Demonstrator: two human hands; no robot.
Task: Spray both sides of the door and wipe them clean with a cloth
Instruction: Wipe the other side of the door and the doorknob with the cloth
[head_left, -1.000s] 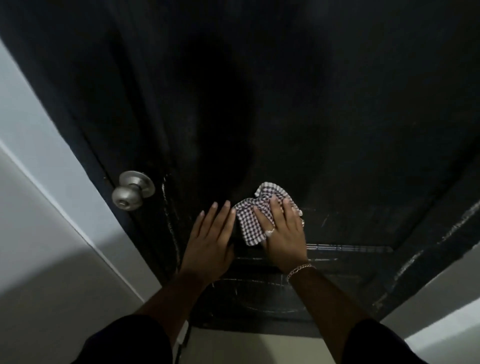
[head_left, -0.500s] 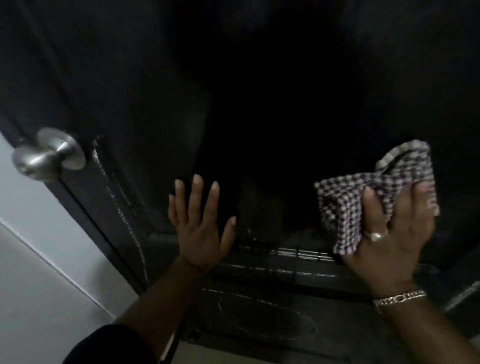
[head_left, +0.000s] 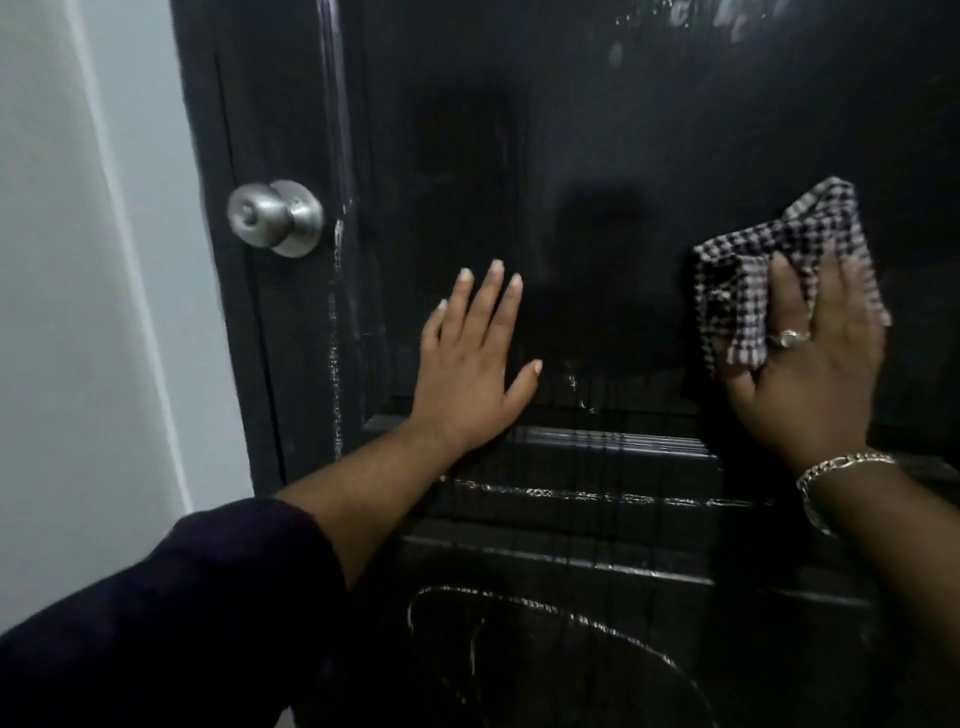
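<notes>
Black panelled door, wet-streaked, fills the view, its steel knob at nine o'clock. Left hand is pressed flat, fingers spread; at three o'clock a checked cloth is pressed to the door beneath the right hand, fingers extended

Bare door panel lies open above and between the left hand and the cloth, with the knob projecting left and raised mouldings below.
</notes>
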